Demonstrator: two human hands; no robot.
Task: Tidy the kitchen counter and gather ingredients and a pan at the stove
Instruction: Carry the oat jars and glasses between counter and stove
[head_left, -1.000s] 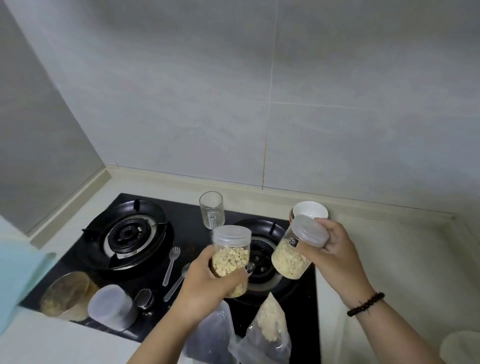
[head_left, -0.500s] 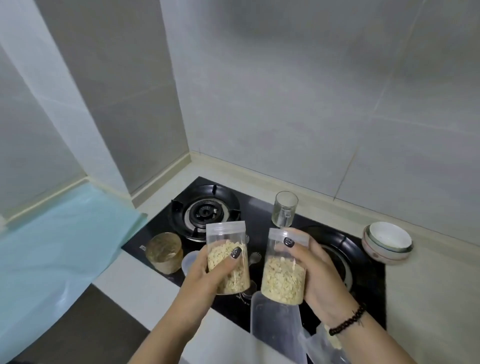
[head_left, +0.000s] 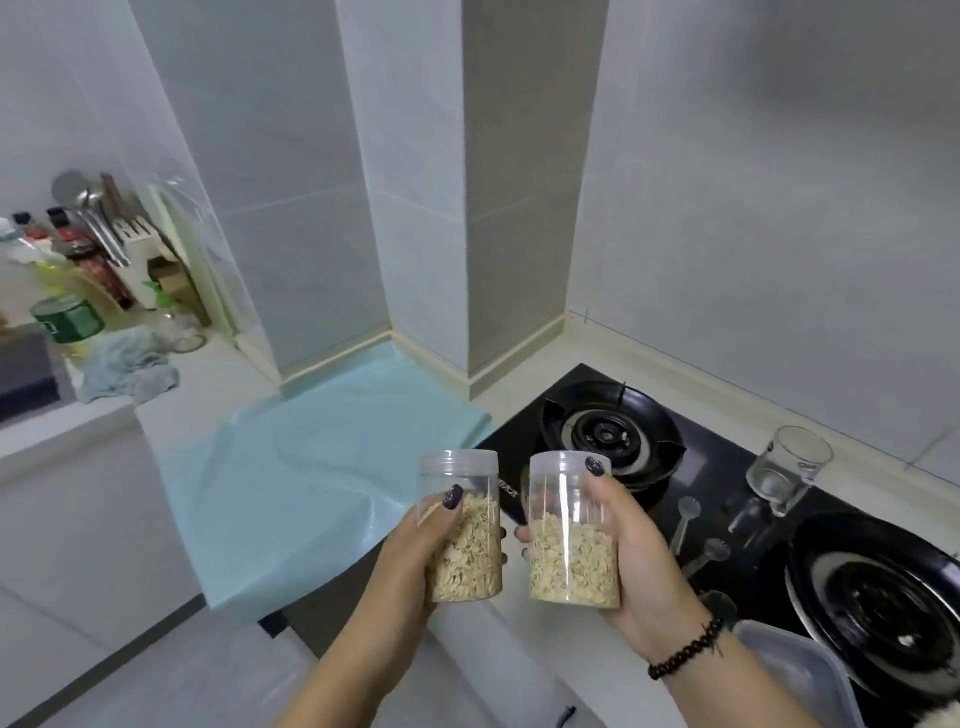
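I hold one oat jar in my left hand and a second oat jar in my right hand, each grip wrapped round its jar, above the table edge beside the stove. Both are clear, lidded, about half full of pale flakes. I'd keep them upright and set them on the blue mat.

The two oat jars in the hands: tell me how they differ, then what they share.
The left jar, gripped by the left hand, stands close to upright; the right jar, gripped by the right hand, leans slightly left at its top. The left jar's oats reach a little higher up its wall than the right jar's. Both are clear plastic cylinders with clear lids, each roughly two-thirds full of pale flaked oats, held side by side and not touching.
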